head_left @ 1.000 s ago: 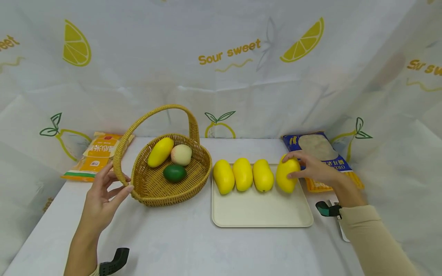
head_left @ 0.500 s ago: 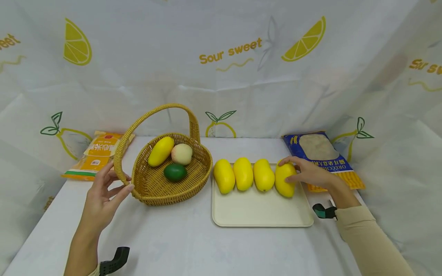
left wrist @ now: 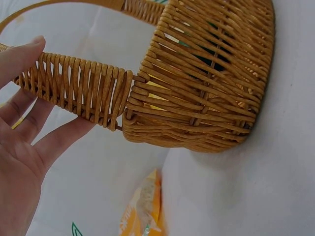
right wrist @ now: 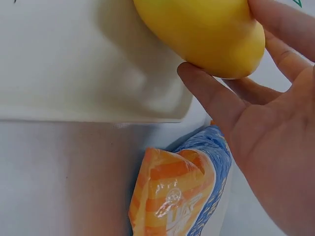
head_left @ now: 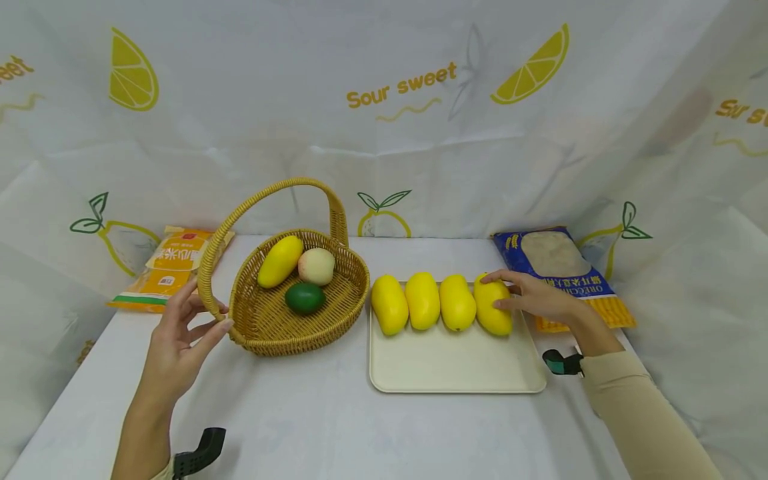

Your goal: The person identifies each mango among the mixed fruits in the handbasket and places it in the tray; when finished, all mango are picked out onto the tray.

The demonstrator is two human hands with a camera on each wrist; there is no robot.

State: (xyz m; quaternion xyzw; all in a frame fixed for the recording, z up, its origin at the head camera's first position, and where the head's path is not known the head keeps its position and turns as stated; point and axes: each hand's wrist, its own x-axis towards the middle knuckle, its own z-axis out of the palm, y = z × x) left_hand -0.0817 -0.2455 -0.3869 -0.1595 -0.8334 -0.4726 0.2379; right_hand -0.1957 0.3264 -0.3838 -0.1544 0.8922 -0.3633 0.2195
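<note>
My left hand (head_left: 179, 347) holds the lower left end of the handle (left wrist: 74, 81) of a wicker basket (head_left: 288, 347), thumb on one side and fingers on the other. Inside the basket lie a yellow mango (head_left: 280, 261), a pale peach (head_left: 316, 267) and a dark green avocado-like fruit (head_left: 305, 298). On the right, my right hand (head_left: 540, 299) grips the rightmost mango (head_left: 492, 310), with thumb and fingers on its right side and top end. That mango lies at the end of a row of several mangoes (head_left: 423, 301) on a cream tray (head_left: 456, 367).
An orange food bag (head_left: 168, 273) lies behind the left hand. Beyond the right hand is a blue and orange pasta bag (head_left: 558, 260). A white curtain with lemon prints (head_left: 270, 120) hangs behind the white table (head_left: 312, 427).
My right hand has brought the rightmost mango slightly left, up close to its neighbour, and the mango now leans more. My left hand stays on the basket handle.
</note>
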